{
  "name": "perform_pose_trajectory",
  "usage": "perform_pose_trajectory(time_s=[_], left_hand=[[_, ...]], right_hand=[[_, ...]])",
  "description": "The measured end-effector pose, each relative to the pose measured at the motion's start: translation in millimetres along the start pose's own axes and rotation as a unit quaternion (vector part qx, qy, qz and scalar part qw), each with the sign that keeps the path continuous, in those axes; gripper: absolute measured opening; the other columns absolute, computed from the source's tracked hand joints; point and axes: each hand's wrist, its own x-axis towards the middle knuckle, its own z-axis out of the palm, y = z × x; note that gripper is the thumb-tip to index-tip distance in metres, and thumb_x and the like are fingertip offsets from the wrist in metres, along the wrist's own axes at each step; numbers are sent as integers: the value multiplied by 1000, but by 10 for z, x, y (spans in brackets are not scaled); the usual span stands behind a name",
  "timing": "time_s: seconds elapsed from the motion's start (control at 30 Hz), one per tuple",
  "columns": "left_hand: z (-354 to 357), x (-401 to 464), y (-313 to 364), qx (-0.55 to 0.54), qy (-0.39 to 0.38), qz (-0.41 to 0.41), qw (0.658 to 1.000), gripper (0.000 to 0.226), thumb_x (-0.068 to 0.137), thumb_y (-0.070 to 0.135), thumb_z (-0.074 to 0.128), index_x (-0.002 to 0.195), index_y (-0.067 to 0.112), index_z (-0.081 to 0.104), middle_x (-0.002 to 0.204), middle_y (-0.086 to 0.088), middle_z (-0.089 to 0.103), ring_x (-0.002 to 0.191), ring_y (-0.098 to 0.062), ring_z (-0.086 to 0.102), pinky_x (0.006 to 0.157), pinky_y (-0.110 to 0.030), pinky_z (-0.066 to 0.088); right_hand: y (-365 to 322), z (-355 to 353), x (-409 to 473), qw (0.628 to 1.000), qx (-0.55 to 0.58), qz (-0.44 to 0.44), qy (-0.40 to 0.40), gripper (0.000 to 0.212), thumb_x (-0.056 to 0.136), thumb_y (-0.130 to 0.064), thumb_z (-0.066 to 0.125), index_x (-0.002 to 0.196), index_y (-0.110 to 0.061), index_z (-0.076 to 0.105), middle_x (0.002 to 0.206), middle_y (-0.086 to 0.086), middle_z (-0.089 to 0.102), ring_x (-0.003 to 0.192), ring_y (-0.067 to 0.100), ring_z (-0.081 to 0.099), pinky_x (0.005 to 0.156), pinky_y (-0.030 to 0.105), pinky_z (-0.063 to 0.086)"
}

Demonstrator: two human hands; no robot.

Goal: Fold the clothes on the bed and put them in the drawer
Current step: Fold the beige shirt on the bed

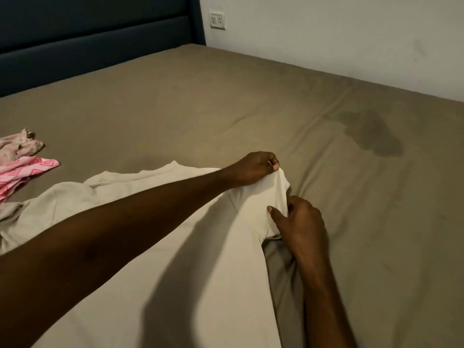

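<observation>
A cream white T-shirt (pixel 155 259) lies spread on the bed (pixel 226 101), its right sleeve lifted. My left hand (pixel 256 169) reaches across the shirt and pinches the sleeve's upper edge. My right hand (pixel 298 227) grips the sleeve's lower hem, thumb on top of the cloth. A pink patterned garment (pixel 22 172) and a pale floral garment (pixel 17 145) lie crumpled at the left edge of the bed. No drawer is in view.
The bed has an olive-brown sheet with a dark stain (pixel 371 134) at the right. A dark blue headboard (pixel 88 38) stands at the back left. A white wall with a socket (pixel 217 20) runs along the far side.
</observation>
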Motion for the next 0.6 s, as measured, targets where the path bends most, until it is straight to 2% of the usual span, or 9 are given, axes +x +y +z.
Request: perform_pose_trajectory(time_s=[0.07, 0.13, 0.2, 0.27, 0.37, 0.43, 0.5, 0.53, 0.6], left_hand=[[119, -23, -68, 117, 31, 59, 991, 15, 102, 28, 58, 104, 18, 68, 90, 9, 67, 82, -10, 61, 72, -30, 47], [208, -59, -75, 171, 63, 96, 979, 15, 99, 38, 62, 104, 26, 70, 86, 15, 64, 80, -7, 60, 68, -28, 45], [265, -75, -59, 201, 86, 100, 971, 21, 95, 52, 63, 101, 34, 71, 91, 13, 63, 86, -5, 60, 72, -29, 46], [304, -64, 2, 248, 102, 96, 959, 29, 95, 58, 59, 102, 32, 71, 95, 9, 62, 92, -10, 58, 70, -31, 42], [298, -142, 135, 323, 114, 90, 935, 30, 101, 46, 55, 112, 22, 67, 104, -1, 63, 101, -22, 57, 70, -33, 38], [195, -292, 159, 293, 160, 71, 940, 23, 101, 31, 53, 117, 20, 66, 111, -3, 65, 106, -27, 57, 78, -37, 44], [-11, -626, 31, 252, 245, 68, 934, 25, 98, 24, 50, 115, 20, 68, 111, -2, 69, 106, -29, 59, 85, -42, 48], [-152, -886, -97, 247, 278, 62, 926, 28, 97, 24, 48, 114, 20, 69, 111, -1, 70, 106, -29, 60, 87, -43, 49], [-418, -1474, -404, 279, 311, 38, 908, 34, 95, 27, 44, 115, 20, 70, 114, -1, 71, 112, -29, 61, 91, -42, 48]], right_hand=[[-58, -21, -51, 992, -122, 29, 12, 35, 97, -52, 60, 100, -18, 64, 97, 5, 70, 86, 27, 66, 69, 33, 50], [-94, -6, -91, 976, -203, 56, 44, 37, 102, -52, 50, 106, -16, 61, 102, 6, 69, 91, 28, 68, 67, 31, 44], [-140, 29, -110, 967, -228, 67, 90, 31, 104, -42, 51, 107, -12, 58, 99, 9, 69, 87, 30, 69, 63, 32, 40], [-142, 37, -116, 959, -235, 69, 144, 22, 101, -28, 59, 112, -9, 56, 95, 14, 70, 83, 34, 68, 60, 32, 34], [-148, 29, -132, 951, -227, -12, 210, 39, 79, 3, 66, 118, -6, 63, 101, 20, 66, 89, 39, 60, 63, 37, 38], [-237, 82, -131, 950, -148, -129, 242, 46, 73, 9, 61, 117, -3, 69, 116, 21, 66, 103, 40, 60, 79, 45, 51], [-365, 246, -190, 956, -41, -236, 169, 41, 87, -5, 53, 126, -2, 68, 131, 19, 65, 121, 39, 59, 101, 54, 50], [-397, 365, -240, 960, -38, -257, 104, 45, 96, -20, 46, 134, -2, 64, 141, 18, 60, 132, 38, 55, 110, 54, 44], [-318, 535, -266, 962, -130, -240, 3, 72, 101, -55, 31, 149, -5, 50, 160, 17, 41, 149, 34, 37, 121, 51, 28]])
